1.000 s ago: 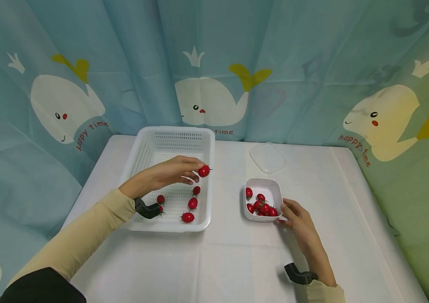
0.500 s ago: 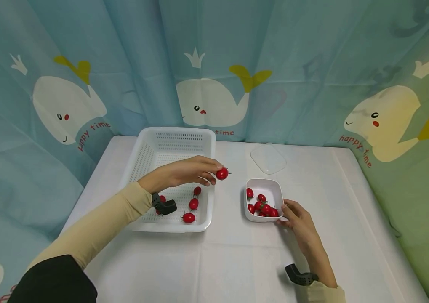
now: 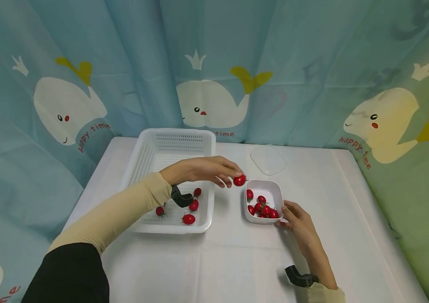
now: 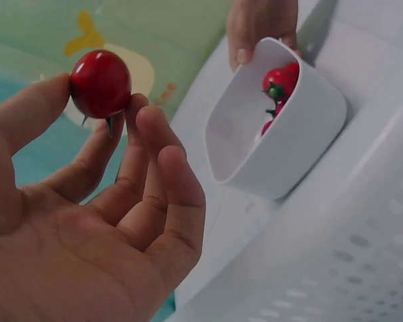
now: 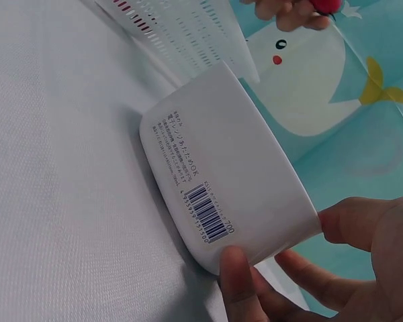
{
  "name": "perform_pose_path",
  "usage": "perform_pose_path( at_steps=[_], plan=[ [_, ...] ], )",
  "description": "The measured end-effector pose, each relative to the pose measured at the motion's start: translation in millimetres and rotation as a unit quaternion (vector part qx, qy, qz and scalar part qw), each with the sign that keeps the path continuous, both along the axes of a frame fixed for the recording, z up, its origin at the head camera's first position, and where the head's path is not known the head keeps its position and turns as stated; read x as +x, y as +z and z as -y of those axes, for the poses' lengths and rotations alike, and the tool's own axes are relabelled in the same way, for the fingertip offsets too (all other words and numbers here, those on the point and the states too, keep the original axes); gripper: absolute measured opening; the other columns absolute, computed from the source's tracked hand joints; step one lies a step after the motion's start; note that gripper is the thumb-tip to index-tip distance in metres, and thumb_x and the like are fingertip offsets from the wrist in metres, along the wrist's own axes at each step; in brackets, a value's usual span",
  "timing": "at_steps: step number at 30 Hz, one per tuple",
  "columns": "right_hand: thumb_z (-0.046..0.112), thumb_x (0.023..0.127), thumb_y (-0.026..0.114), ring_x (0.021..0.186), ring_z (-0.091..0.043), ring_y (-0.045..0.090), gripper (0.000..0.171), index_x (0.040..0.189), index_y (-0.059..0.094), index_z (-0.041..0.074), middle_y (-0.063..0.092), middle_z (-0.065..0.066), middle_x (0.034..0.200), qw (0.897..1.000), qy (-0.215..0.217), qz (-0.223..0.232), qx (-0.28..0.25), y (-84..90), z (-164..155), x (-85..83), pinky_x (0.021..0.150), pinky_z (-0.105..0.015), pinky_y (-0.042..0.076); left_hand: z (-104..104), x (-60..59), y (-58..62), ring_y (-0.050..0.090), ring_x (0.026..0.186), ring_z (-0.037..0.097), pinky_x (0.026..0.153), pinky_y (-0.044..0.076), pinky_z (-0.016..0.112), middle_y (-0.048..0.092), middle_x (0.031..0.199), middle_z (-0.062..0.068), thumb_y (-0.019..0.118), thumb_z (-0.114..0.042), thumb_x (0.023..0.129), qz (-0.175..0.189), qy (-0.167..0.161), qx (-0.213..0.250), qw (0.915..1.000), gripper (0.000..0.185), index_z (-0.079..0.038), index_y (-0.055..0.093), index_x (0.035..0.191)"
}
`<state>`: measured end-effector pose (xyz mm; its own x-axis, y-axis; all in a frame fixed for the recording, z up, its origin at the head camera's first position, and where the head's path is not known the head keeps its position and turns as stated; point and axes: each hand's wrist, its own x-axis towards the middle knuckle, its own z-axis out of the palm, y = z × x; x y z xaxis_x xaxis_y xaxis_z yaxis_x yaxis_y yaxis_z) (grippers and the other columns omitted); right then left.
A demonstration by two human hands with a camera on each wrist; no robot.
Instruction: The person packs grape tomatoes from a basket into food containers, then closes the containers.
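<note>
Between thumb and fingertips my left hand (image 3: 210, 169) pinches a red cherry tomato (image 4: 101, 84) with small green stem tips. In the head view that tomato is in the air just off the far left corner of a small white square container (image 3: 273, 191). Several cherry tomatoes (image 3: 262, 208) lie inside this container, mostly toward its near side. My right hand (image 3: 300, 223) grips the container at its near right corner, thumb and fingers on the wall. Printed text and a barcode show on the container's side in the right wrist view.
A white perforated basket (image 3: 207, 219) stands to the left, holding several more cherry tomatoes (image 3: 189, 219); my left forearm crosses over it. A clear lid (image 3: 268, 160) lies on the white table behind the container. A whale-print curtain (image 3: 297, 54) hangs along the back.
My left hand has carried the cherry tomato rightward from over the basket to beside the container. My right hand and the container have stayed in place.
</note>
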<state>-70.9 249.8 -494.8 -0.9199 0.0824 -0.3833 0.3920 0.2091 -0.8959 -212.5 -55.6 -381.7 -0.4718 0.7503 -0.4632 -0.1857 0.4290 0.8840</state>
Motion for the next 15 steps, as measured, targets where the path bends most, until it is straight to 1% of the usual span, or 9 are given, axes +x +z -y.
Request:
perform_pose_path(
  at_steps=[5, 11, 12, 15],
  plan=[
    [0.027, 0.111, 0.05, 0.097, 0.001, 0.061, 0.052, 0.154, 0.041, -0.001, 0.046, -0.024, 0.154, 1.0, 0.001, -0.002, 0.0, 0.4, 1, -0.8, 0.083, -0.014, 0.056, -19, -0.3, -2.4, 0.062, 0.101, 0.022, 0.094, 0.055, 0.032, 0.066, 0.115, 0.0, 0.06, -0.023, 0.106, 0.013, -0.026, -0.002, 0.9996, 0.034, -0.01, 0.065, 0.137],
    [0.027, 0.111, 0.05, 0.094, 0.002, 0.063, 0.053, 0.155, 0.04, -0.002, 0.046, -0.024, 0.155, 1.0, 0.0, -0.006, 0.001, 0.0, 1, -0.4, 0.083, -0.015, 0.057, -42, 0.7, -11.0, 0.062, 0.103, 0.022, 0.095, 0.055, 0.033, 0.07, 0.11, 0.002, 0.065, -0.022, 0.103, 0.01, -0.063, -0.008, 0.9979, 0.032, -0.012, 0.067, 0.133],
    [0.027, 0.111, 0.05, 0.093, 0.002, 0.063, 0.053, 0.155, 0.04, -0.001, 0.046, -0.024, 0.155, 1.0, -0.001, -0.004, 0.002, -0.3, 1, -0.4, 0.083, -0.015, 0.057, -45, 0.8, -13.2, 0.062, 0.103, 0.023, 0.099, 0.055, 0.036, 0.07, 0.109, 0.003, 0.066, -0.022, 0.103, 0.011, -0.066, -0.009, 0.9977, 0.032, -0.011, 0.067, 0.133],
    [0.029, 0.111, 0.05, 0.094, 0.001, 0.063, 0.055, 0.156, 0.038, 0.0, 0.046, -0.024, 0.156, 1.0, 0.0, 0.003, 0.005, -1.1, 1, -0.2, 0.083, -0.014, 0.056, -53, 1.1, -20.6, 0.063, 0.111, 0.034, 0.11, 0.051, 0.048, 0.069, 0.108, 0.003, 0.067, -0.021, 0.102, 0.017, -0.07, -0.009, 0.9974, 0.03, -0.01, 0.069, 0.13]
  ],
)
